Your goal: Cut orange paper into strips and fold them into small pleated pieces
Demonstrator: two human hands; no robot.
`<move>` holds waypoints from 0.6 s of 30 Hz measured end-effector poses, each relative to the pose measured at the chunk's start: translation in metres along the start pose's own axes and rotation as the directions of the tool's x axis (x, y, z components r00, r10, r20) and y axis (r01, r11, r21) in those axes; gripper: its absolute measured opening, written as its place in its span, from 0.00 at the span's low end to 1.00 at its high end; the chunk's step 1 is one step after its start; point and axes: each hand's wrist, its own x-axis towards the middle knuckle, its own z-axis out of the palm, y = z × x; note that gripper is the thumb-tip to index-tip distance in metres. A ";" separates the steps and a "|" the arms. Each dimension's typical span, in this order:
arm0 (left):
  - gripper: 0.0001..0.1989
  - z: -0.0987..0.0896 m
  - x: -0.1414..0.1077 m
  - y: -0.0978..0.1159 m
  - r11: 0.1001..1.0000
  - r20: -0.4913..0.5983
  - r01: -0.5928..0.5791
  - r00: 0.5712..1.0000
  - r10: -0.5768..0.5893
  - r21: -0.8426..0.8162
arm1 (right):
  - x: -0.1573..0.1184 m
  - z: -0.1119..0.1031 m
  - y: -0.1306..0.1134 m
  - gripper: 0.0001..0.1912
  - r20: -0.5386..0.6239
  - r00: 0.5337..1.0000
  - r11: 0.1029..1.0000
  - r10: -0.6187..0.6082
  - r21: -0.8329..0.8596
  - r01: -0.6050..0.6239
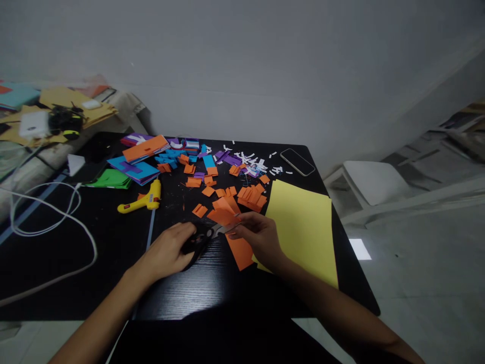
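Observation:
My left hand (173,249) is wrapped round the black handles of a pair of scissors (209,233). Their blades point right, toward the orange paper (223,212) that my right hand (261,237) pinches between thumb and fingers. Whether the blades are cutting into it cannot be made out. Below that paper an orange strip (241,252) lies on the black table. Small folded orange pieces (252,196) are scattered just beyond my hands. Under my right wrist lie yellow sheets (299,222).
A yellow glue gun (144,198) lies at left, near green paper (111,179) and blue folded card (138,170). White paper scraps (253,163) and a phone (297,162) are at the back. A white cable (89,237) loops across the left side. A white stool (369,182) stands at right.

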 end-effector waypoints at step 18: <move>0.07 0.003 0.000 0.000 1.000 -0.023 -0.010 1.000 0.010 -0.002 | 0.000 0.002 -0.004 0.12 -0.012 1.000 0.999 0.006 -0.041 -0.007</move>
